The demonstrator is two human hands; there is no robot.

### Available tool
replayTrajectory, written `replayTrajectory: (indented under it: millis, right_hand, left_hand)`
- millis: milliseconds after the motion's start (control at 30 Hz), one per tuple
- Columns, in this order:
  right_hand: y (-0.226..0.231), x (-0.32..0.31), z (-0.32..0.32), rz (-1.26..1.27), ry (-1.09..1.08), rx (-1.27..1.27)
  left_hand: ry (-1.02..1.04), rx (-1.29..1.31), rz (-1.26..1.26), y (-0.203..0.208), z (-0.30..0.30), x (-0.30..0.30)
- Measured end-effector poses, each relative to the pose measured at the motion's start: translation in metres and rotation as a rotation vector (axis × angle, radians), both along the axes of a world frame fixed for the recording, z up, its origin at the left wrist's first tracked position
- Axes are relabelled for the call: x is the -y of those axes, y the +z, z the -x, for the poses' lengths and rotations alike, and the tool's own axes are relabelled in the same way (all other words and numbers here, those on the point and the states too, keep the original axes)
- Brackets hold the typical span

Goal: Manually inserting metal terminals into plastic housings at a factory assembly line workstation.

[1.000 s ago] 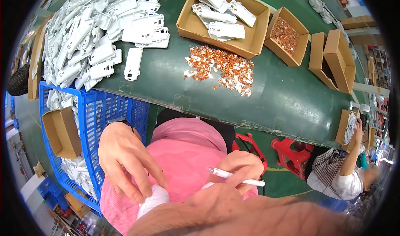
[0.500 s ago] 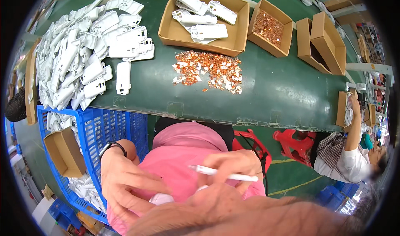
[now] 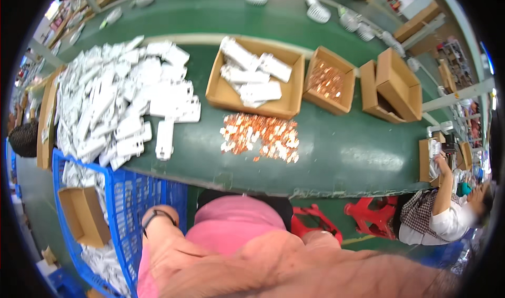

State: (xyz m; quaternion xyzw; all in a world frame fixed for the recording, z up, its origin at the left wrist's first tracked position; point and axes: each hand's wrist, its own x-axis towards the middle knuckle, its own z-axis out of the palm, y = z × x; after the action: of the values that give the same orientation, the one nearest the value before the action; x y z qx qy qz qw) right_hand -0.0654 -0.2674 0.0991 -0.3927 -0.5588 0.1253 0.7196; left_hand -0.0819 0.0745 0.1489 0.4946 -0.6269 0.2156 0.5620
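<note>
My left hand [image 3: 172,245], a dark band on its wrist, is raised close to my pink shirt beside the blue crate [image 3: 123,203]. Its fingers are hidden behind a large blurred patch of skin along the lower edge. Only a small part of my right hand [image 3: 320,238] shows, right of the shirt; whatever either hand holds cannot be seen. On the green table [image 3: 342,150] ahead lies a heap of small copper-coloured metal pieces [image 3: 260,135]. One white plastic housing [image 3: 164,140] lies apart from a big pile of white housings [image 3: 105,103] on the left.
Behind the copper pieces stands a cardboard box [image 3: 297,100] with several housings. A smaller box [image 3: 344,106] holds more copper pieces, with two stacked boxes [image 3: 407,90] farther right. Another carton [image 3: 79,214] rests on the blue crate. Red stools [image 3: 371,216] and a co-worker [image 3: 431,214] are at right.
The view has tilted up, so the table sits lower in it. Both hands have gone mostly behind the blurred skin; the white pen-like tool in my right hand is out of sight.
</note>
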Motion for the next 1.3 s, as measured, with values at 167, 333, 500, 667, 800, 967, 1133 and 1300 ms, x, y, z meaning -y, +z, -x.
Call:
replayTrajectory:
  millis: [167, 333, 500, 667, 800, 967, 1133, 1300]
  right_hand:
    - [0.078, -0.063, -0.059, 0.01, -0.057, 0.219]
    - [0.013, 0.009, -0.036, 0.009, 0.035, 0.294]
    - [0.007, -0.007, -0.067, -0.067, 0.299, 0.269]
    - [-0.007, -0.074, -0.108, -0.235, 0.635, 0.256]
    - [-0.011, -0.104, -0.121, -0.324, 0.787, 0.257]
    - [-0.009, -0.128, -0.127, -0.421, 0.85, 0.311]
    - [0.0, -0.126, -0.121, -0.456, 0.726, 0.401]
    - [0.001, -0.06, -0.09, -0.299, 0.351, 0.408]
  left_hand:
    - [0.031, 0.092, 0.124, 0.001, -0.006, 0.051]
    - [0.197, 0.062, 0.233, 0.007, -0.004, -0.013]
    - [0.216, 0.183, 0.361, -0.027, -0.01, -0.012]
    - [0.271, 0.173, 0.231, -0.01, -0.013, -0.042]
    - [0.416, 0.181, 0.28, -0.004, -0.001, -0.037]
    - [0.531, 0.051, 0.329, 0.0, 0.014, -0.034]
    - [0.285, -0.005, 0.315, -0.009, 0.004, -0.036]
    - [0.135, 0.298, 0.276, -0.023, 0.001, -0.03]
